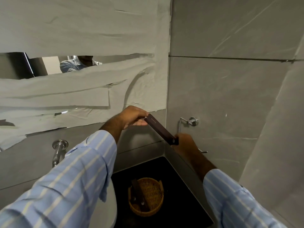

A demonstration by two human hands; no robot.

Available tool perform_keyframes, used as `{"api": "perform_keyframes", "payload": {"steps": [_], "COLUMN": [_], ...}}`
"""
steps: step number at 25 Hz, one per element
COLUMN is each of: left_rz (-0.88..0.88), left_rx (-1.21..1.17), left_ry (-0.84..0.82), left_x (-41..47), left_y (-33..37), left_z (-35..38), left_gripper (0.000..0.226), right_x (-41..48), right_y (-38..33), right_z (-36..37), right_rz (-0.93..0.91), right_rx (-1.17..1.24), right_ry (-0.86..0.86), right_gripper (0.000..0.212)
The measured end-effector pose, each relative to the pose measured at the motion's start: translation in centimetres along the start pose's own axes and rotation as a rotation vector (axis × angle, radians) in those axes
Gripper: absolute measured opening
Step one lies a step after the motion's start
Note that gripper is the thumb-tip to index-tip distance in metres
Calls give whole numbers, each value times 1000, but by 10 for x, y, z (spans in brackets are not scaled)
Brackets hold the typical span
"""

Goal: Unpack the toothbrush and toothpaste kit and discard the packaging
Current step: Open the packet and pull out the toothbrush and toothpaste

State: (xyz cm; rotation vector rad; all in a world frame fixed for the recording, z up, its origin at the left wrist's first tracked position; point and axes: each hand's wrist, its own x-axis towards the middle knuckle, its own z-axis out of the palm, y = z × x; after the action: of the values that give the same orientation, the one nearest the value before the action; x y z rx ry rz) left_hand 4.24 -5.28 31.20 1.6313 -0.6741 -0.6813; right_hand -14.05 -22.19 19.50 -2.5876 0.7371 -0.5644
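A long dark brown kit box (pixel 159 128) is held slantwise in front of the grey wall corner. My left hand (pixel 134 117) grips its upper end, where something small and pale shows at the box's mouth between my fingers. My right hand (pixel 185 143) holds the lower end. Both arms wear blue striped sleeves. Far below, a round wicker basket (pixel 156 206) on the dark counter (pixel 181 178) holds two more dark brown boxes (pixel 138 193).
Paper sheets (pixel 82 38) cover most of the mirror; a gap shows a reflected person. A chrome tap (pixel 58 150) juts from the wall at left above a white basin (pixel 111 203). A chrome holder (pixel 189 122) is fixed to the right wall.
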Motion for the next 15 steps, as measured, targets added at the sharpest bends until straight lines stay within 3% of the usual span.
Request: {"api": "perform_keyframes", "payload": {"steps": [5, 11, 13, 15], "left_rz": [101, 36, 48, 72], "left_rx": [246, 166, 109, 22], "left_ry": [90, 108, 213, 300], "left_x": [0, -6, -9, -12], "left_y": [-4, -18, -27, -36], "left_z": [-6, -5, -1, 5], "left_gripper": [17, 32, 28, 27], "right_x": [3, 3, -1, -6], "right_y": [-2, -1, -5, -23], "right_z": [-1, 11, 16, 19], "right_rz": [-58, -6, 296, 597], "right_rx": [-3, 56, 361, 1028], "right_ry": [-34, -39, -168, -441], "right_gripper": [24, 29, 45, 64]}}
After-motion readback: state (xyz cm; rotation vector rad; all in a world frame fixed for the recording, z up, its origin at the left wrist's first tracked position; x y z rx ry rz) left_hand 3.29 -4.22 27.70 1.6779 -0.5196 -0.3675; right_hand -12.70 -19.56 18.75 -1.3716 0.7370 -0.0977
